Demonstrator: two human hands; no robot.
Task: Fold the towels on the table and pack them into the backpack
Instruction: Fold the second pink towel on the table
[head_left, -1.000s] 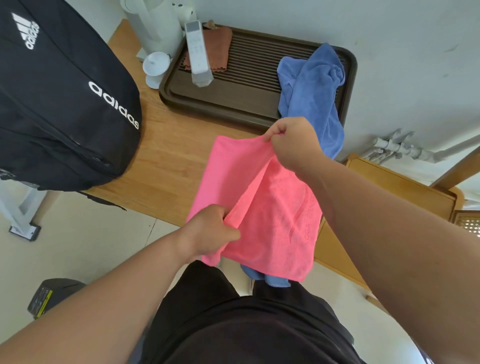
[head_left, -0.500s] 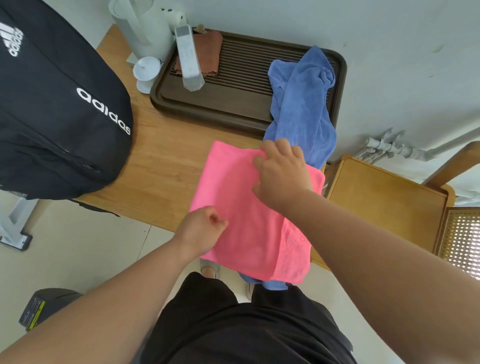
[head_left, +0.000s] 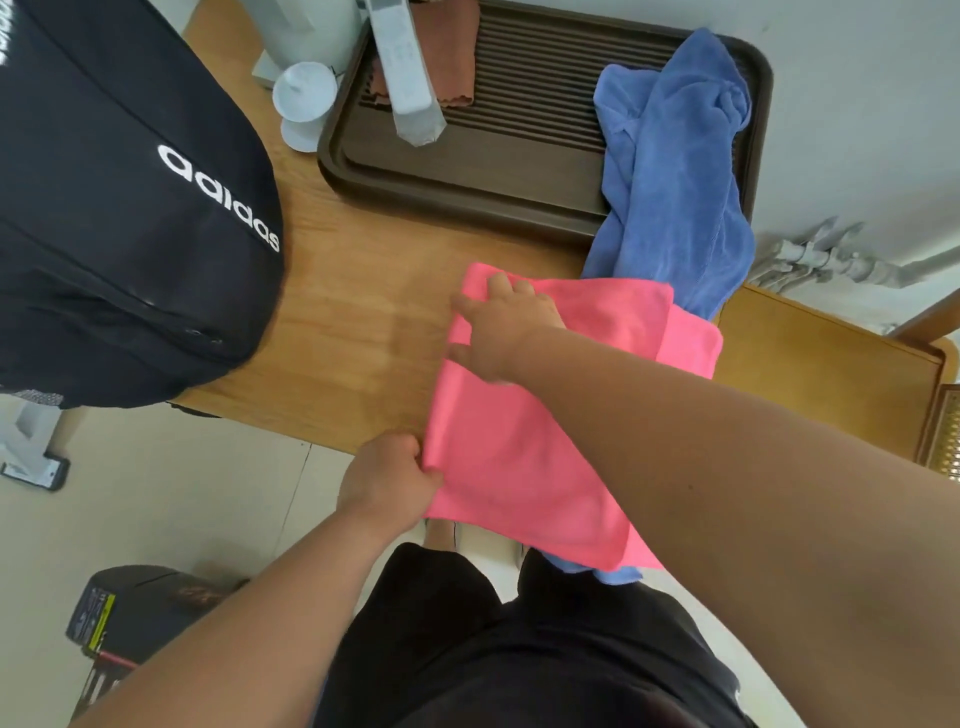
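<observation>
1. At the near edge of the wooden surface (head_left: 353, 312), the folded pink towel (head_left: 519, 467) lies partly overhanging, right of the black backpack (head_left: 130, 208).
2. The right hand (head_left: 501, 332) presses flat on the towel's far left corner, fingers spread wide.
3. The left hand (head_left: 387, 478) pinches the near left edge, fingers curled on the cloth.
4. Half a second ago the right hand lay nearer the towel's middle; it has slid left.
</observation>
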